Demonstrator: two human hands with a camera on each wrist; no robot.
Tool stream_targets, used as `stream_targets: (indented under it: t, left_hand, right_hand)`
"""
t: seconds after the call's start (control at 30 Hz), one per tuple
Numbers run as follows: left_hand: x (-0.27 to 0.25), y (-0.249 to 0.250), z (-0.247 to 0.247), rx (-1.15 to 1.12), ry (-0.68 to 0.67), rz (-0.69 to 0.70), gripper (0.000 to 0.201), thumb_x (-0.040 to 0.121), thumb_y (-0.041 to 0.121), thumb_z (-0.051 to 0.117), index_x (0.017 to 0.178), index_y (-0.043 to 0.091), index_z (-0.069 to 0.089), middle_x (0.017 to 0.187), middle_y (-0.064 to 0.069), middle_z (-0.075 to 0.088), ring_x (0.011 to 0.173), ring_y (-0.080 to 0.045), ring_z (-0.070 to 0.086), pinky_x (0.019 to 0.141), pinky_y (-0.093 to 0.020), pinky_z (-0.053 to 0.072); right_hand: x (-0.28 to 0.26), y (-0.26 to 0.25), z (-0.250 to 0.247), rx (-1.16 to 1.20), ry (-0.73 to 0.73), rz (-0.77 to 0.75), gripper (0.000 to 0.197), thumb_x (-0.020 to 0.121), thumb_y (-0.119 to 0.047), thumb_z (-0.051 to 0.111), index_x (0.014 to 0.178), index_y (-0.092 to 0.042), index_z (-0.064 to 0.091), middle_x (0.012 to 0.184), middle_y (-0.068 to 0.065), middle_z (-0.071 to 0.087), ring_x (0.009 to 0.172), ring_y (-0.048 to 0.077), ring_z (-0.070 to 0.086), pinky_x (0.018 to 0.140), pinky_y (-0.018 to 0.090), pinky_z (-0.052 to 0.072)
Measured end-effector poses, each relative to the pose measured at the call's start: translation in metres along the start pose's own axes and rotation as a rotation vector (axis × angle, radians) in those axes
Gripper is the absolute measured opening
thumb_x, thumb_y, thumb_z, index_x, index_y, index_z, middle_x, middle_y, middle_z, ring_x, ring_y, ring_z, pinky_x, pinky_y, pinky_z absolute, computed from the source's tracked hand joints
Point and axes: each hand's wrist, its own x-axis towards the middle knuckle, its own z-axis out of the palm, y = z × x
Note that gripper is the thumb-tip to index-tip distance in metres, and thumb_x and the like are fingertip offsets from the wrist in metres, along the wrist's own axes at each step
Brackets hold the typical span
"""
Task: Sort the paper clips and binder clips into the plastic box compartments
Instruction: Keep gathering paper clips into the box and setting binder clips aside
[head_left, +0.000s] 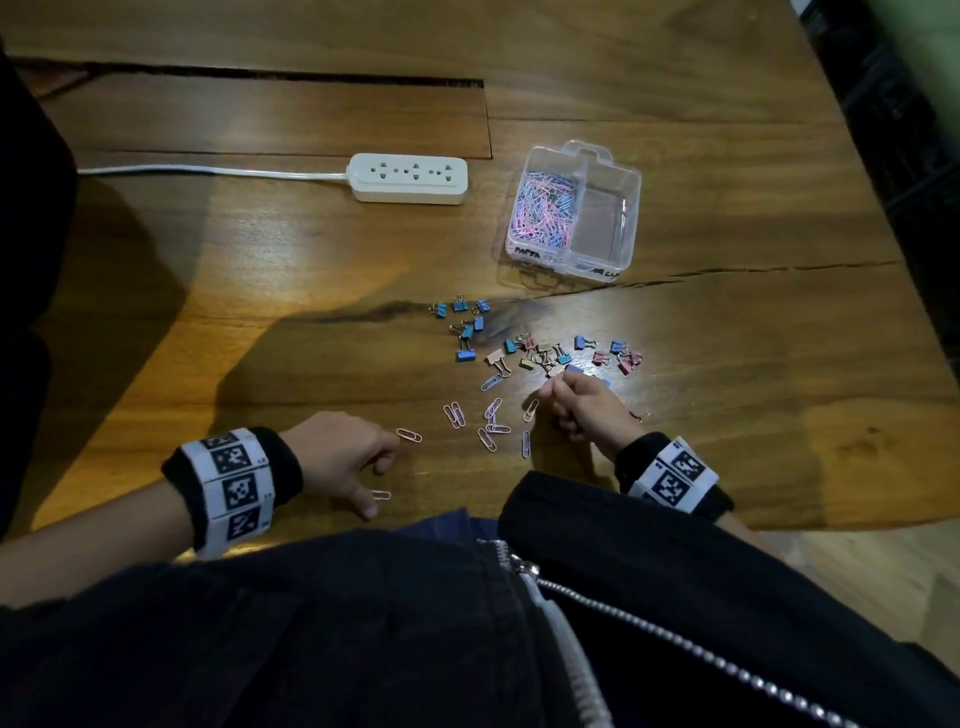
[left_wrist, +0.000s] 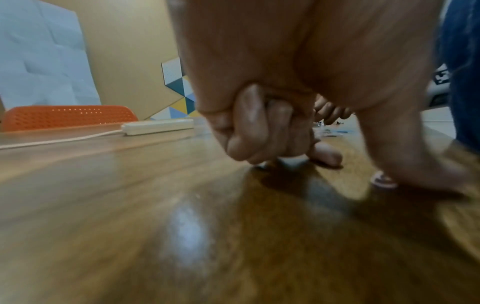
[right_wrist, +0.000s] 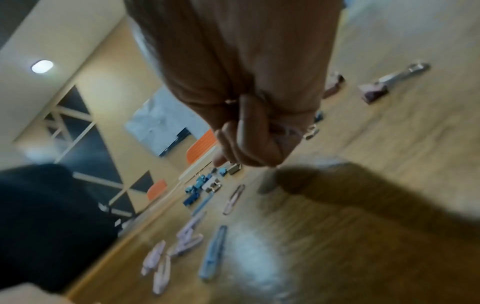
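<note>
The clear plastic box (head_left: 631, 208) stands at the far right; its left compartment is full of paper clips (head_left: 545, 208) and its right one is bare. Coloured binder clips (head_left: 524, 353) lie scattered in front of it, with loose paper clips (head_left: 491, 423) nearer me. My right hand (head_left: 576, 402) hovers at the near edge of the binder clips, its fingers (right_wrist: 249, 139) curled round a thin pink paper clip (right_wrist: 285, 130). My left hand (head_left: 337, 457) rests on the table with fingers (left_wrist: 259, 133) curled into the palm, nothing seen in it. One pink clip (head_left: 409, 435) lies by its index finger, another (head_left: 381, 494) by its thumb.
A white power strip (head_left: 408, 177) with its cable lies at the back centre of the wooden table (head_left: 260, 312). A crack runs across the wood in front of the box. The table's near edge is at my jacket; an orange chair (left_wrist: 67, 117) stands beyond the far side.
</note>
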Motion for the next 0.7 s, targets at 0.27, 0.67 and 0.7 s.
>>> stream_targets:
  t: [0.27, 0.67, 0.7]
  left_hand:
    - [0.017, 0.002, -0.005, -0.126, 0.148, 0.010, 0.015, 0.090, 0.036, 0.050, 0.081, 0.024, 0.048, 0.087, 0.008, 0.048, 0.072, -0.006, 0.044, 0.063, -0.016, 0.036]
    - [0.027, 0.005, -0.032, -1.218, 0.247, -0.061, 0.025, 0.091, 0.008, 0.041, 0.068, 0.015, 0.046, 0.063, 0.000, 0.043, 0.047, -0.006, 0.041, 0.044, -0.016, 0.036]
    - [0.029, 0.006, -0.031, -1.070, 0.256, -0.066, 0.025, 0.091, 0.013, 0.046, 0.067, 0.017, 0.046, 0.064, 0.001, 0.044, 0.054, -0.008, 0.043, 0.053, -0.019, 0.038]
  right_hand:
    - [-0.008, -0.006, 0.007, -0.833, 0.051, -0.206, 0.023, 0.085, -0.025, 0.059, 0.107, -0.019, 0.055, 0.100, 0.001, 0.060, 0.094, 0.020, 0.053, 0.077, 0.026, 0.036]
    - [-0.005, -0.005, 0.003, -0.300, -0.007, -0.106, 0.023, 0.090, -0.013, 0.051, 0.069, -0.020, 0.044, 0.074, -0.007, 0.049, 0.069, 0.004, 0.049, 0.057, 0.014, 0.037]
    - [-0.006, -0.005, 0.001, -0.134, -0.010, -0.097, 0.023, 0.090, -0.009, 0.050, 0.070, -0.018, 0.045, 0.072, -0.005, 0.049, 0.061, 0.000, 0.050, 0.052, 0.013, 0.038]
